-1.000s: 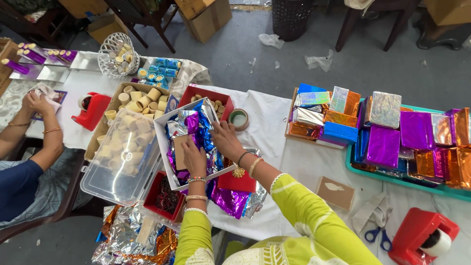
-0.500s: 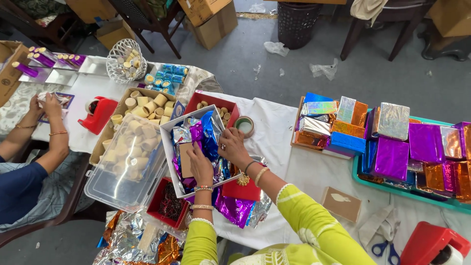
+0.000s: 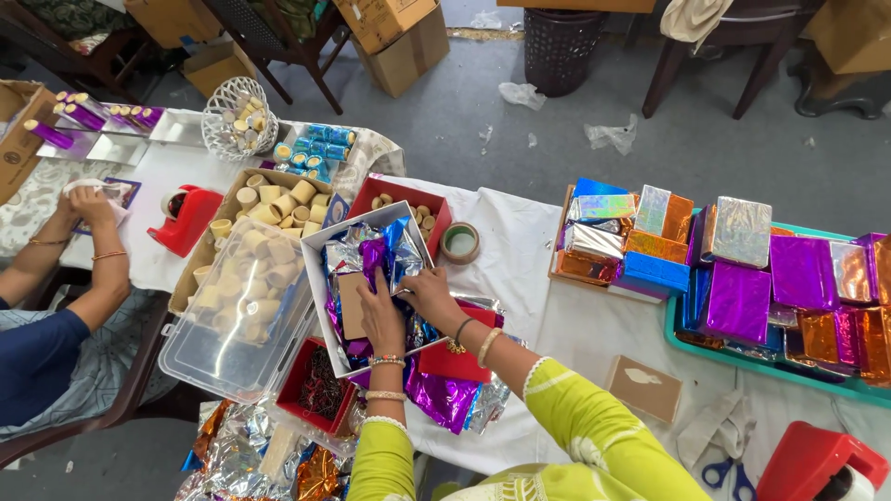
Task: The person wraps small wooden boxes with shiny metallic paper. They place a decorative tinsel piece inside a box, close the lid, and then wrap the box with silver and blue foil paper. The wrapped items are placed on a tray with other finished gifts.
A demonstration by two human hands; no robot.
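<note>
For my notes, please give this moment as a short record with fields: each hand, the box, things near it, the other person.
left hand: flat on a brown card inside the white box
right hand: in the foil sheets, fingers bent
white box: tilted, full of purple, blue and silver foil
near: tape roll, red box, clear tub
right side: wrapped boxes on a teal tray
other person: hands at a small wrapped item

A white-clothed desk [image 3: 548, 306] carries a white box of foil sheets [image 3: 367, 278]. Right of that box sit a tape roll [image 3: 459, 243], stacked foil-wrapped boxes [image 3: 631, 237] and a teal tray [image 3: 742, 364]; left of it, a clear tub of cardboard tubes [image 3: 237, 315] and a red tape dispenser [image 3: 186, 218].
</note>
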